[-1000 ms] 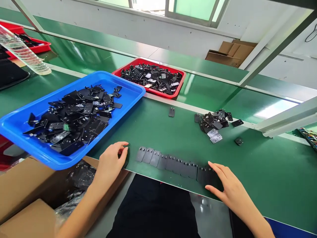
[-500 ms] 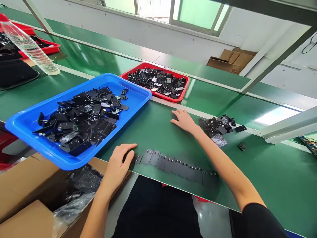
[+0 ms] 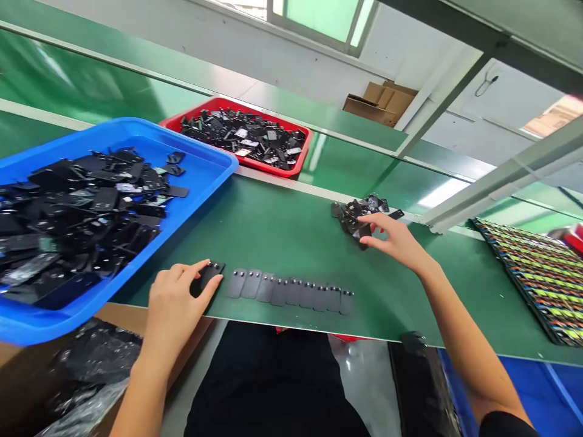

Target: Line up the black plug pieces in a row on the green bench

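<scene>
At the left end of a row of flat black plates [image 3: 291,292], my left hand [image 3: 175,306] has thumb and forefinger around a black plate [image 3: 210,274], seemingly at its edges. The row lies along the table's near edge, each plate with two small shiny pins or studs at its top. Over at the loose heap of black pieces [image 3: 353,212], my right hand [image 3: 396,243] pinches a dark plate [image 3: 365,233] between thumb and fingers. That plate is tilted, and part of the heap is hidden behind the fingers.
A blue tray [image 3: 214,161] full of black pieces stands on the left. Behind it is a red tray [image 3: 303,161] of similar parts. A multicoloured panel [image 3: 532,273] lies at right, near a metal post [image 3: 501,176]. Below left sits a carton with plastic bags [image 3: 98,358].
My right hand has moved from the open tabletop to the heap and closed on a plate. My left hand has closed around the leftmost plate. The view has turned right.
</scene>
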Tool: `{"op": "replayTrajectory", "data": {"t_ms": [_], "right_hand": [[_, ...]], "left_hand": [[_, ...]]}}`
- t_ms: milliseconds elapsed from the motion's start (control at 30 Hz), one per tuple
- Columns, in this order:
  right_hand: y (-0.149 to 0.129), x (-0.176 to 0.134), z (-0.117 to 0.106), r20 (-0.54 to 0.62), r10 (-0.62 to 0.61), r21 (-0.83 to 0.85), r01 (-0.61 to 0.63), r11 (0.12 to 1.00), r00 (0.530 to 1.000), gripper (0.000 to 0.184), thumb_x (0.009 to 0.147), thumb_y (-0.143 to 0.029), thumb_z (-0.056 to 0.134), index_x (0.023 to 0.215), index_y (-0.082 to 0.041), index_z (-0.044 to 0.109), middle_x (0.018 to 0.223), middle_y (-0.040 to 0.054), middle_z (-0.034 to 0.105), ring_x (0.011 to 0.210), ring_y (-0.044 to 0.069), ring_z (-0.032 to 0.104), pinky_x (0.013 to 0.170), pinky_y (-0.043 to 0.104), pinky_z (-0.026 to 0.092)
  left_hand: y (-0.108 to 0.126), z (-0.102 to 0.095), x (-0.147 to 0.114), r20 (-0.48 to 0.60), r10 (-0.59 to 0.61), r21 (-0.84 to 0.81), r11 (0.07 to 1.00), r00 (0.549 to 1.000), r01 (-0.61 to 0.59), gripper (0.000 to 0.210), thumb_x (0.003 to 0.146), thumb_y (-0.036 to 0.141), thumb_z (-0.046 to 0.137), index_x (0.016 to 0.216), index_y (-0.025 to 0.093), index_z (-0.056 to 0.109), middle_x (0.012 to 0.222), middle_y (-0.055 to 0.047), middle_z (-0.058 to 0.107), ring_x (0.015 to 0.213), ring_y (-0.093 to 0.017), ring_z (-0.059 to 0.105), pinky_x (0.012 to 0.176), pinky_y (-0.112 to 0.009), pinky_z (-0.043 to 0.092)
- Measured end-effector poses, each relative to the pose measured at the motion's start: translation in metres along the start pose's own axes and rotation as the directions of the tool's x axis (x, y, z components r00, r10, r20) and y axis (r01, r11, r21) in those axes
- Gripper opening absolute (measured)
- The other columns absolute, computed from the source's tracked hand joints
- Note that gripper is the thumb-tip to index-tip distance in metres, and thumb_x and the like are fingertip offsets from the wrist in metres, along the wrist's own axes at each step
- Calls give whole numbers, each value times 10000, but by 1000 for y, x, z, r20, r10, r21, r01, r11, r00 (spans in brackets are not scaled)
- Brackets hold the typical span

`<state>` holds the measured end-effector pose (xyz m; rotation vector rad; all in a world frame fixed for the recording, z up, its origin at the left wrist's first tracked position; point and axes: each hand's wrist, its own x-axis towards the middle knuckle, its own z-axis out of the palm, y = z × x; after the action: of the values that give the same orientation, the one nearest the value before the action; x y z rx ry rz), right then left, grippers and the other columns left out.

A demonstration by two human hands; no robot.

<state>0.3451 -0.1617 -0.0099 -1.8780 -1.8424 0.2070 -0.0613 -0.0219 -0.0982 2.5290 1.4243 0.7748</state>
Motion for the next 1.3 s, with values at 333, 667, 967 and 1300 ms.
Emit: {"op": "replayTrajectory", "data": {"t_ms": [333,667,967,1300], "right_hand": [[30,27,27,-128,66,78,-56,995,990,405,859,-374,632,1217,-191,581,1103,53,625,888,180,573,829,328,480],[-28,68,-8,-119,-145,-22,144,989,982,461,876,-365,645,1285,-209,503,1201,39,588,1065,219,553,910,364,479],[-49,-178,22,-395,491,-266,-609,748,776,424,918,-563,502,1108,-189,564,970,90,619,870,259,591,774,402,486],[-58,-176,93,-472,528,-280,-688,669,705,625,933,-586,419,1394,-167,367,1135,170,537,1017,329,497,852,493,458]], "left_hand": [[27,14,10,44,42,60,997,998,-45,432,926,421,358,1084,169,671,835,-69,616,828,-227,489,768,-342,383],[26,15,4,-49,103,109,989,994,-97,450,959,364,316,1101,133,674,818,-86,624,821,-234,498,785,-341,394],[27,20,0,-164,117,149,984,979,-93,367,942,324,376,1073,163,678,819,-77,635,822,-242,521,769,-341,407],[22,24,-4,-170,83,110,992,982,-65,328,926,308,408,1061,186,680,845,-70,626,843,-234,534,805,-333,423]]}}
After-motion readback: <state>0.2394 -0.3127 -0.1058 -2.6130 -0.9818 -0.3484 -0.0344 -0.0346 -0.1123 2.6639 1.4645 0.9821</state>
